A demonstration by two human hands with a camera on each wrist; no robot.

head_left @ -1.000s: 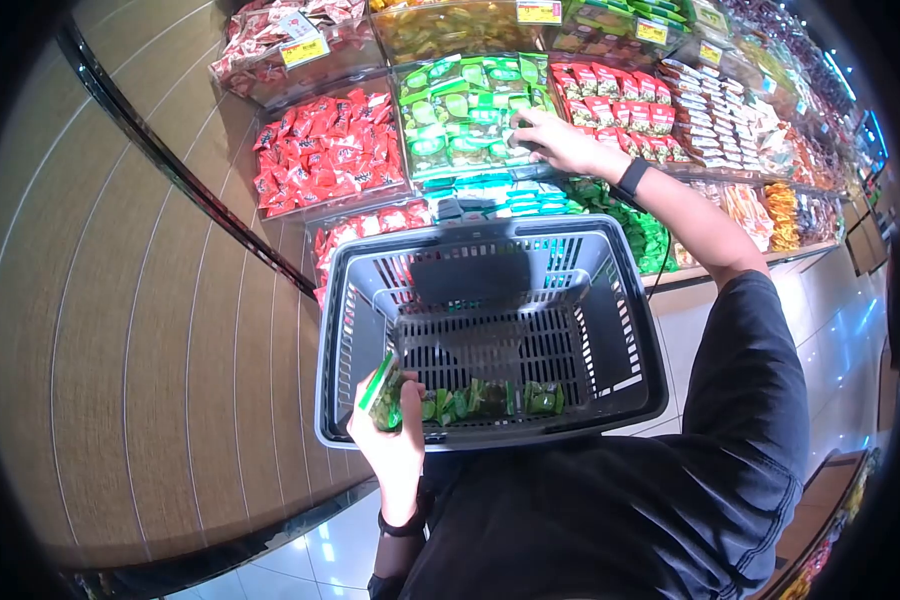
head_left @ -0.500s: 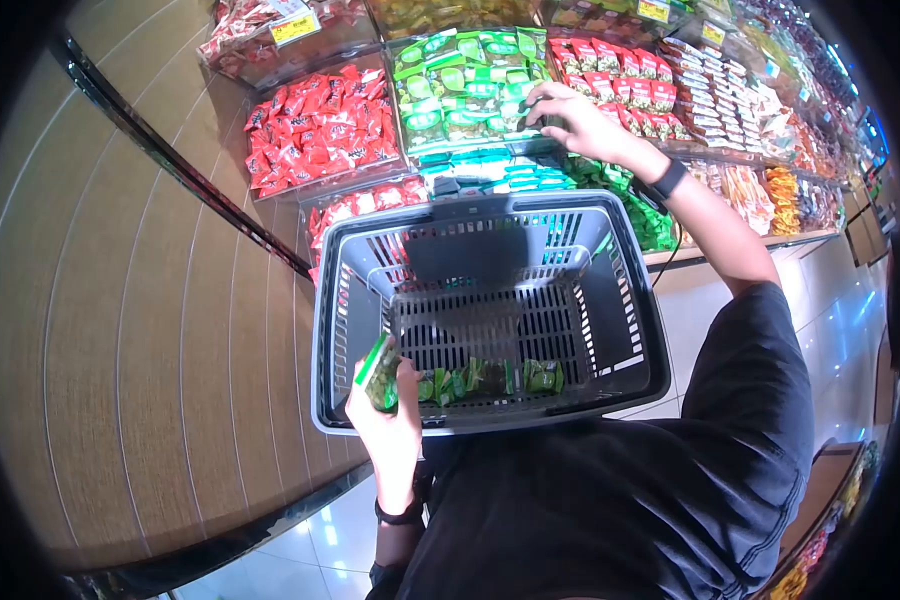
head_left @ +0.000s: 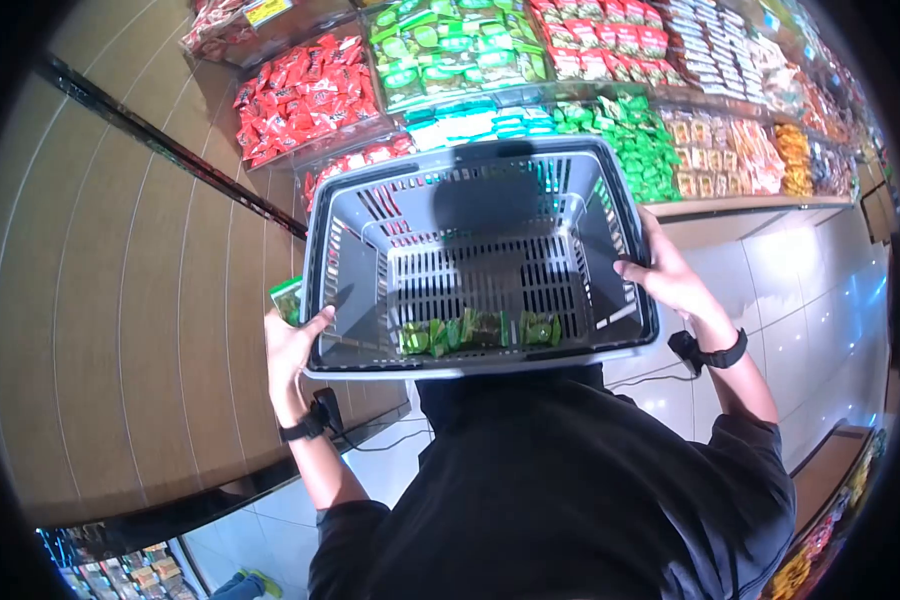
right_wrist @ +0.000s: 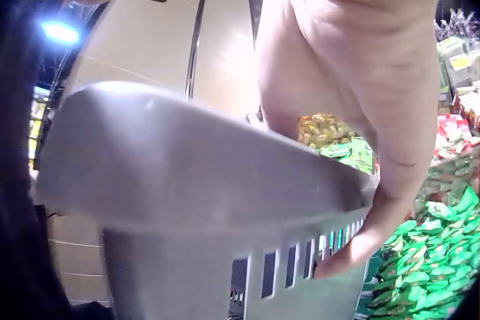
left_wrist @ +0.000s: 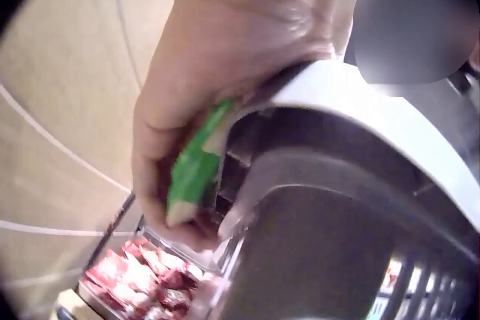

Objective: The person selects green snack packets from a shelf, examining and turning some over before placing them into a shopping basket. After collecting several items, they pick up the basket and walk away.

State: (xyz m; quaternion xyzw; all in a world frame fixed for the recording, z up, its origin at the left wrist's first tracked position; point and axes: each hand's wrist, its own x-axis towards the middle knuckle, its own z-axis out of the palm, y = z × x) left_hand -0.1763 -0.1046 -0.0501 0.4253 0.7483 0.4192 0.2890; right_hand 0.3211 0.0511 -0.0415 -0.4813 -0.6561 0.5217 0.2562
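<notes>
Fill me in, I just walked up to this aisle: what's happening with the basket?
A person holds a grey plastic shopping basket by its two sides in front of shelves of snack packets. The left-hand grip holds the left rim and pinches a green snack packet against its outside. The right-hand grip curls over the right rim. A few more green packets lie along the near edge of the basket floor.

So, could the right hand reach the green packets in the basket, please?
Probably yes: the right hand grips the basket by its rim, the top is open and nothing covers the green packets, once it lets go.
</notes>
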